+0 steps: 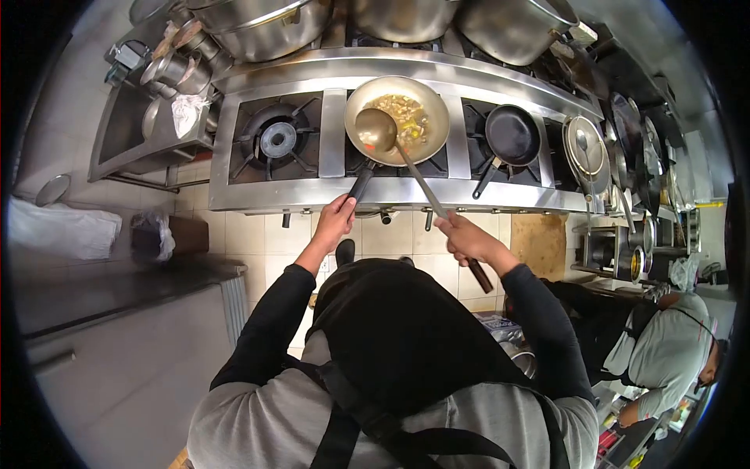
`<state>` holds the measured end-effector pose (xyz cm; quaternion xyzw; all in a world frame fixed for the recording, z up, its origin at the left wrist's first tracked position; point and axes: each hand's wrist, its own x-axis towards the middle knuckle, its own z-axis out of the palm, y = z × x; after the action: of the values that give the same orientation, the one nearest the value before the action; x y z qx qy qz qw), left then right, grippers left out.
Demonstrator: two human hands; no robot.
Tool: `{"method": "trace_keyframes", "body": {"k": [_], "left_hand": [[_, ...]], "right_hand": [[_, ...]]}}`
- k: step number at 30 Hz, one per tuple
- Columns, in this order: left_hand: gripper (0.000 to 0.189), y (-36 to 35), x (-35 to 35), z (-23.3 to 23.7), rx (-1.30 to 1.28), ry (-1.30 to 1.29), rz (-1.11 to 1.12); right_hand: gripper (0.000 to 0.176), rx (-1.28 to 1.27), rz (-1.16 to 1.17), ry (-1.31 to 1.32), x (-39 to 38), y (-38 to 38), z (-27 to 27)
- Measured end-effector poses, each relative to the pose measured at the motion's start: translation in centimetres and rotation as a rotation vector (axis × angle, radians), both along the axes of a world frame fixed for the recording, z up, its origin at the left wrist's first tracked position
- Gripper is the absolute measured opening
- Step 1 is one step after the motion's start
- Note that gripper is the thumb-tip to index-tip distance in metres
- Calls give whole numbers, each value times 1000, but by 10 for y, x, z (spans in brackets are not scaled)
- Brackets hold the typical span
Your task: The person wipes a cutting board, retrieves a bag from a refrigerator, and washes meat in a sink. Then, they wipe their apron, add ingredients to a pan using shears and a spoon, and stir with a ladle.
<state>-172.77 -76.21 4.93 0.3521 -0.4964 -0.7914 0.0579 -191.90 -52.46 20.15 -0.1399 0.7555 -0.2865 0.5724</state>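
Observation:
My left hand [334, 224] is wrapped round the black handle of a light-coloured frying pan [434, 104], which sits over a burner in the middle of the stove. In the pan lies a brothy mix of chopped food [405, 113] with yellow and orange bits. A long-handled metal ladle [377, 130] is gripped in my right hand [466, 240], its dark grip end sticking out below the fist. The ladle's bowl is down in the left part of the pan, over the food.
To the right, a small black frying pan [512, 134] rests on another burner, its handle toward me. Stacked pans [586, 148] stand farther right. Large steel pots [258, 31] line the back. A burner grate [278, 141] lies left. At lower right, a co-worker [672, 352] bends over.

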Motion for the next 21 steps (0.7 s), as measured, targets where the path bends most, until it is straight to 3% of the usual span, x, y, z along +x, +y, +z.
{"method": "trace_keyframes", "body": {"k": [2, 5, 9, 12, 16, 21], "left_hand": [[27, 0, 1, 1, -10, -4, 15], [30, -2, 2, 0, -3, -12, 49], [33, -1, 3, -2, -41, -37, 69], [34, -1, 2, -1, -51, -43, 56], [35, 0, 2, -3, -67, -35, 52], [29, 3, -1, -1, -15, -20, 47]], "right_hand": [[49, -15, -60, -108, -1, -4, 1], [45, -17, -19, 200, -2, 6, 14], [43, 7, 126, 419, 1, 16, 30], [40, -72, 170, 551, 0, 24, 8], [39, -78, 207, 573, 2, 21, -4], [44, -28, 118, 263, 16, 7, -15]]}}
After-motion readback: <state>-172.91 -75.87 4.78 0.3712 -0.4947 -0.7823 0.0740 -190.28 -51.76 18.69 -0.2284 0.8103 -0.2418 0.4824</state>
